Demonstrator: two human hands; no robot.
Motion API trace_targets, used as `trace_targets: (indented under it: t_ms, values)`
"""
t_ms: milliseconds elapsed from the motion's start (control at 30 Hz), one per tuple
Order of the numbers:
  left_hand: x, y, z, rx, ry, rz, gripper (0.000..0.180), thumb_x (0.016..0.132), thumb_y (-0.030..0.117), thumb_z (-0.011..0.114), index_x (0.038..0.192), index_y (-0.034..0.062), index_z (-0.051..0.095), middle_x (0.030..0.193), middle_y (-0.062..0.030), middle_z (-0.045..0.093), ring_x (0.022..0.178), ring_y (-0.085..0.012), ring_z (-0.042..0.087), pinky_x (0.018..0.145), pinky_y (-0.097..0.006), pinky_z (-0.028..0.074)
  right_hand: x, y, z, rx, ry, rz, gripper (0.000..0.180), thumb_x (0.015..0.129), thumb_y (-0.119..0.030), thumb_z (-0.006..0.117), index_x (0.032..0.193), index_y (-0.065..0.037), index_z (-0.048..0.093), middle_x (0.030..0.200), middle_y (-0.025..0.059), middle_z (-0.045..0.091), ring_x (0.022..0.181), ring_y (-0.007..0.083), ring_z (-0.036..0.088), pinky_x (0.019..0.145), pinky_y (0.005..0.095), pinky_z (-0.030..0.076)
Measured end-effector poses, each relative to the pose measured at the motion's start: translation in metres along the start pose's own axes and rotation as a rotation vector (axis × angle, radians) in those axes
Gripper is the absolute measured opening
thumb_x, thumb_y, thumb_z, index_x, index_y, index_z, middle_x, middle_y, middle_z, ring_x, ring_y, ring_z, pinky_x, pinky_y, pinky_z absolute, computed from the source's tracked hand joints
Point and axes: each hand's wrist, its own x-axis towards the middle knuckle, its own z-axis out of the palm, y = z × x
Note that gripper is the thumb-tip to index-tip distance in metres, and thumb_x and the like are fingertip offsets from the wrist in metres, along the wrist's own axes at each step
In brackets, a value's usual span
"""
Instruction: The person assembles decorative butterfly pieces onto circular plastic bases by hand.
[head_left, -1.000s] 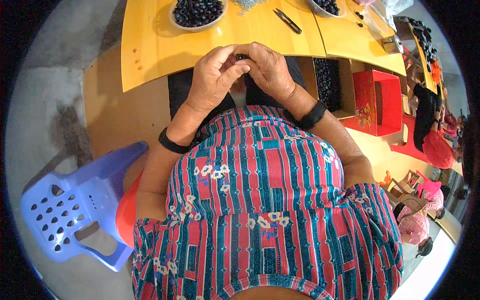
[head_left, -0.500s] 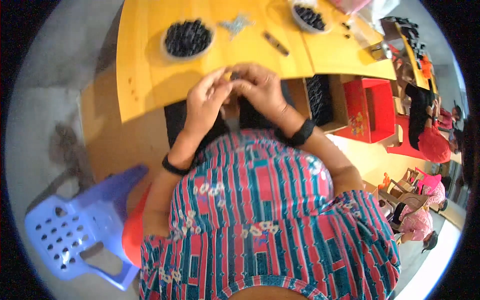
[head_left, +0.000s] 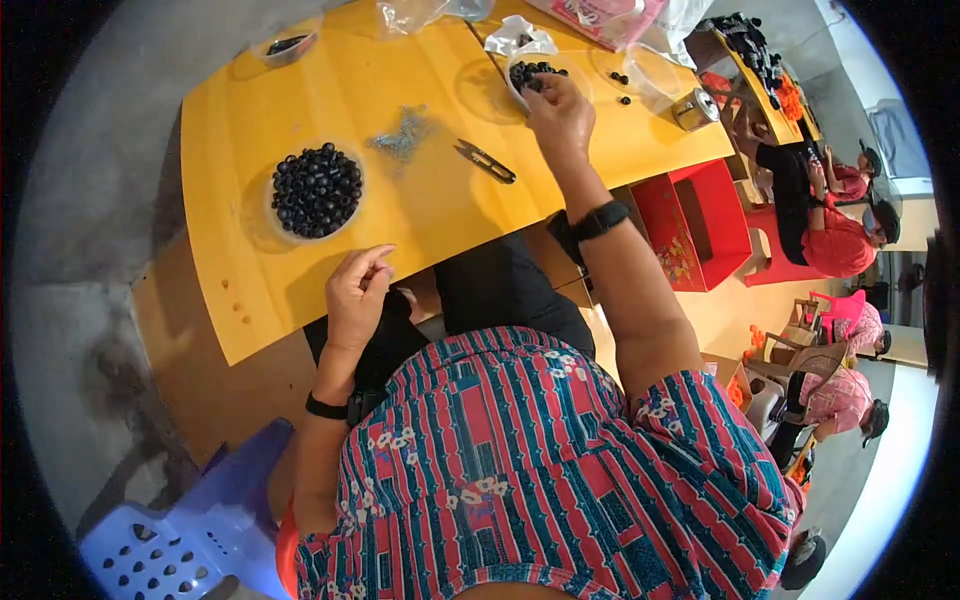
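Note:
My right hand [head_left: 562, 115] reaches over the far bowl of small black pieces [head_left: 538, 72], its fingers pinched together at the near rim. Whether a piece sits between those fingertips is hidden. Just in front of the table's near edge, my left hand [head_left: 355, 298] is held with curled fingers, thumb and forefinger close together; anything in it is too small to make out. A clear tub of round black beads [head_left: 318, 190] stands on the table beyond the left hand. Between the two containers lie a heap of small silvery bits [head_left: 402, 138] and dark thread snips [head_left: 485, 162].
A metal can [head_left: 695, 109] stands near the right edge of the yellow table [head_left: 420, 225]. A clear lidded box [head_left: 287, 45] sits far left. Below the table at right is a red box [head_left: 690, 228]. A blue plastic chair [head_left: 190, 530] is at my left; other people sit far right.
My hands, held together half a second ago, are now apart. The right has moved out to the far bowl, while the left has dropped toward the lower left. The view has shifted too.

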Motion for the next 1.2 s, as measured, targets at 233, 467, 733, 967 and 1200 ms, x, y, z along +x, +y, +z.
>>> trace_targets:
  t_ms: [233,467,733,967,1200]
  values:
    - [-0.008,-0.007,-0.001,0.045,0.000,0.006,0.022,0.078,0.002,0.056,0.099,0.0018,0.063,0.075,-0.0084,0.058,0.066,-0.0163,0.058,0.062,-0.026,0.046,-0.021,0.004,0.010,0.150,-0.008,0.236,0.022,0.077,-0.009,0.066,0.095,0.003,0.063,0.074,0.0066,0.063,0.056,0.0108,0.057,0.051,0.0238,0.046]
    - [0.003,-0.007,0.004,-0.073,-0.018,0.050,0.022,0.076,0.004,0.060,0.098,0.0023,0.062,0.075,-0.0090,0.058,0.066,-0.0186,0.058,0.061,-0.029,0.047,-0.072,-0.052,0.043,0.177,-0.446,-0.007,0.012,0.076,-0.005,0.065,0.087,-0.001,0.066,0.074,0.0067,0.063,0.061,0.0120,0.057,0.055,0.0240,0.046]
    - [-0.002,-0.004,-0.001,-0.029,-0.020,0.000,0.024,0.075,0.004,0.060,0.098,0.0037,0.063,0.077,-0.0095,0.058,0.066,-0.0183,0.058,0.063,-0.029,0.048,-0.080,-0.099,0.100,-0.135,-0.629,-0.592,0.009,0.070,-0.011,0.063,0.079,-0.008,0.065,0.078,0.0105,0.060,0.075,0.0297,0.058,0.066,0.0366,0.048]
    - [-0.004,-0.010,-0.004,-0.052,-0.042,0.029,0.024,0.075,0.009,0.059,0.098,0.0045,0.064,0.076,-0.0108,0.057,0.067,-0.0213,0.058,0.064,-0.031,0.048,-0.081,-0.109,0.132,-0.580,-0.768,-0.803,0.016,0.068,-0.013,0.065,0.084,-0.012,0.067,0.083,0.0069,0.060,0.087,0.0270,0.057,0.075,0.0384,0.048]
    - [-0.002,-0.009,-0.007,-0.040,-0.056,0.049,0.026,0.075,0.012,0.058,0.099,0.0036,0.063,0.075,-0.0115,0.057,0.067,-0.0237,0.058,0.064,-0.033,0.047,-0.079,-0.108,0.139,-0.713,-0.841,-0.859,0.008,0.070,-0.015,0.061,0.074,-0.014,0.067,0.081,0.0058,0.061,0.084,0.0268,0.057,0.074,0.0385,0.049]
